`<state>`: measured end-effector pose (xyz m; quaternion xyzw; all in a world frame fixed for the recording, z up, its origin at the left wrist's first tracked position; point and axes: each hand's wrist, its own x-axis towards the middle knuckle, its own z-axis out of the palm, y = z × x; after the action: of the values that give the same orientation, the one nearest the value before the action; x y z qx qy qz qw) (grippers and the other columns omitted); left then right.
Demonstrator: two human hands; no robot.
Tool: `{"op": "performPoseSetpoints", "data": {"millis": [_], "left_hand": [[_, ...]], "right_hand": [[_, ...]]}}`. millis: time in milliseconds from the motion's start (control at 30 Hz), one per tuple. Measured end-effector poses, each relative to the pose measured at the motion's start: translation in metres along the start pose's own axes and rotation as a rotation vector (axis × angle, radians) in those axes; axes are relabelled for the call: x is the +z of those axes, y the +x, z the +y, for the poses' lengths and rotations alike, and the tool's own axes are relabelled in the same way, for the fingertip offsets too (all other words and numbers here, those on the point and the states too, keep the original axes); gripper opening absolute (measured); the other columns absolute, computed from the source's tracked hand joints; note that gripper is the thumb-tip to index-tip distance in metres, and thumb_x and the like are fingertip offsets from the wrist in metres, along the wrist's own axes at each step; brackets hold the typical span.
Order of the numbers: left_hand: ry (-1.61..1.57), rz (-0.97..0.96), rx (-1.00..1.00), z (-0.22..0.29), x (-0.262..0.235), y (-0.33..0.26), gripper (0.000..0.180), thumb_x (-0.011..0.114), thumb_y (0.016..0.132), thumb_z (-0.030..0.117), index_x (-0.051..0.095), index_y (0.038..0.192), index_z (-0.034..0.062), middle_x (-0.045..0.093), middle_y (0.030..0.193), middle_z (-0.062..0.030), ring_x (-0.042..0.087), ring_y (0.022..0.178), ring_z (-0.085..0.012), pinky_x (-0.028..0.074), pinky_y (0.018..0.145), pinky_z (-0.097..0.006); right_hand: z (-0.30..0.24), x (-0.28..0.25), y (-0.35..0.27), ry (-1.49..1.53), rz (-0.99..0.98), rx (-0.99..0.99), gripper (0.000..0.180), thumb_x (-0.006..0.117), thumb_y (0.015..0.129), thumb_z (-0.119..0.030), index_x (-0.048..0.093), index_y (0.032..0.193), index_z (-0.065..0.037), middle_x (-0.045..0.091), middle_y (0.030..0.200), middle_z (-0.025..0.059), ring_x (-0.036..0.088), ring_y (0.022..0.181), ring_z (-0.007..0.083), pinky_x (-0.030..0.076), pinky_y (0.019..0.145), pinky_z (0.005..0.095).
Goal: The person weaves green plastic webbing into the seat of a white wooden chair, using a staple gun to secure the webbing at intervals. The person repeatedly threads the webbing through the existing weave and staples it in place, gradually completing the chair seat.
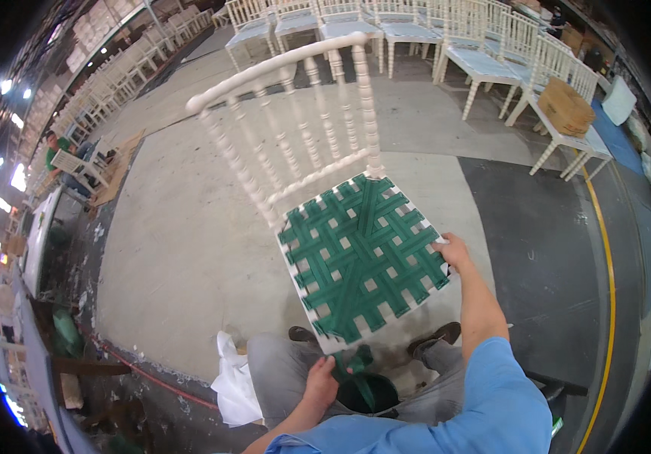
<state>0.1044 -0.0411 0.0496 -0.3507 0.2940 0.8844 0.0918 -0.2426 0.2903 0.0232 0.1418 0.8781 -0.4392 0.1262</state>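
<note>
A white wooden chair (288, 83) with a spindle back stands in front of me. Its seat (363, 253) is woven from green webbing straps in a crossed pattern. My right hand (454, 251) grips the seat's right edge at the frame. My left hand (322, 380) is closed on the loose end of the green webbing (356, 362), which hangs off the seat's near edge down to a dark green roll (367, 393) in my lap. My grey trousers and dark shoes show under the seat.
A white cloth (235, 378) lies on the concrete floor by my left leg. Rows of white chairs (484, 53) line the back and left. A cardboard box (565, 106) sits on one chair. A person in green (57, 147) sits far left. A yellow floor line (609, 287) runs at right.
</note>
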Motion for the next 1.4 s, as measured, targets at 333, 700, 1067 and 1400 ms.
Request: {"op": "performPoseSetpoints", "data": {"millis": [333, 700, 1067, 1400], "left_hand": [[0.053, -0.103, 0.07, 0.014, 0.007, -0.001, 0.026, 0.051, 0.108, 0.016, 0.057, 0.126, -0.0018, 0.07, 0.112, -0.0163, 0.072, 0.093, -0.0349, 0.062, 0.083, -0.048], [0.085, -0.409, -0.297, -0.011, 0.028, -0.066, 0.032, 0.05, 0.109, 0.019, 0.052, 0.134, -0.0001, 0.067, 0.126, -0.0189, 0.07, 0.103, -0.0374, 0.058, 0.094, -0.055], [0.17, -0.542, 0.122, 0.061, 0.142, -0.117, 0.028, 0.05, 0.108, 0.015, 0.055, 0.131, -0.0008, 0.068, 0.122, -0.0163, 0.07, 0.104, -0.0337, 0.06, 0.092, -0.052], [0.442, -0.532, 0.541, 0.16, 0.227, -0.058, 0.021, 0.062, 0.103, 0.012, 0.061, 0.121, 0.0027, 0.072, 0.106, -0.0115, 0.071, 0.089, -0.0233, 0.06, 0.08, -0.04]], "right_hand": [[0.059, 0.07, -0.116, 0.247, 0.109, 0.211, 0.063, 0.062, 0.093, -0.026, 0.045, 0.15, -0.005, 0.062, 0.138, 0.0243, 0.059, 0.129, 0.038, 0.046, 0.107, 0.0454], [0.081, 0.117, -0.267, 0.364, 0.077, 0.275, 0.064, 0.063, 0.092, -0.025, 0.041, 0.149, -0.003, 0.061, 0.139, 0.0231, 0.058, 0.13, 0.0393, 0.044, 0.109, 0.0449], [-0.019, 0.038, -0.359, 0.86, -0.655, -0.298, 0.042, 0.054, 0.107, -0.033, 0.057, 0.136, -0.002, 0.069, 0.108, 0.0086, 0.066, 0.099, 0.0175, 0.052, 0.09, 0.0355], [-0.007, -0.023, -0.422, 0.808, -0.695, -0.149, 0.016, 0.061, 0.102, -0.007, 0.061, 0.11, 0.006, 0.066, 0.091, 0.0063, 0.067, 0.077, 0.0137, 0.058, 0.069, 0.0305]]}}
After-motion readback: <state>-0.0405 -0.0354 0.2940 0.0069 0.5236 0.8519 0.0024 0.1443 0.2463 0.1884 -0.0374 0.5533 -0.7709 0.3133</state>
